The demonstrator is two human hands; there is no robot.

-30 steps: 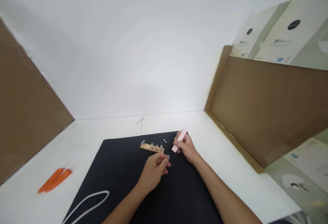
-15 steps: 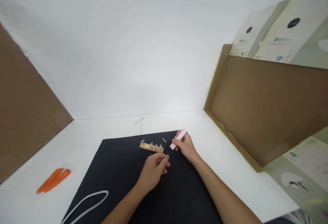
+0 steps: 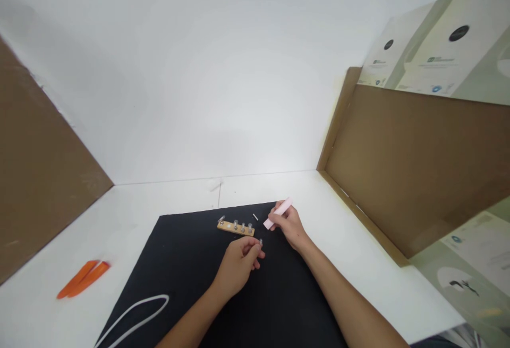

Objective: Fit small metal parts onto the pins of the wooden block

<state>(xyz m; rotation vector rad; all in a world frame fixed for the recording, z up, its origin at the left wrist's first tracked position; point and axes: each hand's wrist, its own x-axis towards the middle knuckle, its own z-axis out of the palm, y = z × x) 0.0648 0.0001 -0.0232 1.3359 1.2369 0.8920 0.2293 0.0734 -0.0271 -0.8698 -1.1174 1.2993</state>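
Note:
My left hand [image 3: 242,263] is closed, with thumb and forefinger pinching a small metal piece [image 3: 261,242] whose exact kind is too small to tell. In my right hand [image 3: 290,227] is a flat pale pink bar [image 3: 278,213], held at a slant between thumb and fingers. Just beyond the left hand lies a narrow wooden strip [image 3: 229,226] bearing several metal knobs or bolts [image 3: 243,228]; the one at its left end leans over. A short thin silver pin [image 3: 255,217] rests on the black mat [image 3: 191,268] between the strip and my right hand.
Two orange strips [image 3: 82,280] lie on the white table [image 3: 35,316] at the left. A white cable loop [image 3: 139,305] crosses the mat's left corner. Cardboard panels [image 3: 406,162] stand at both sides, before a white wall [image 3: 223,71] at the back.
The pink bar in my right hand has shifted and tilted very slightly. My left hand stays almost still, holding the small metal piece.

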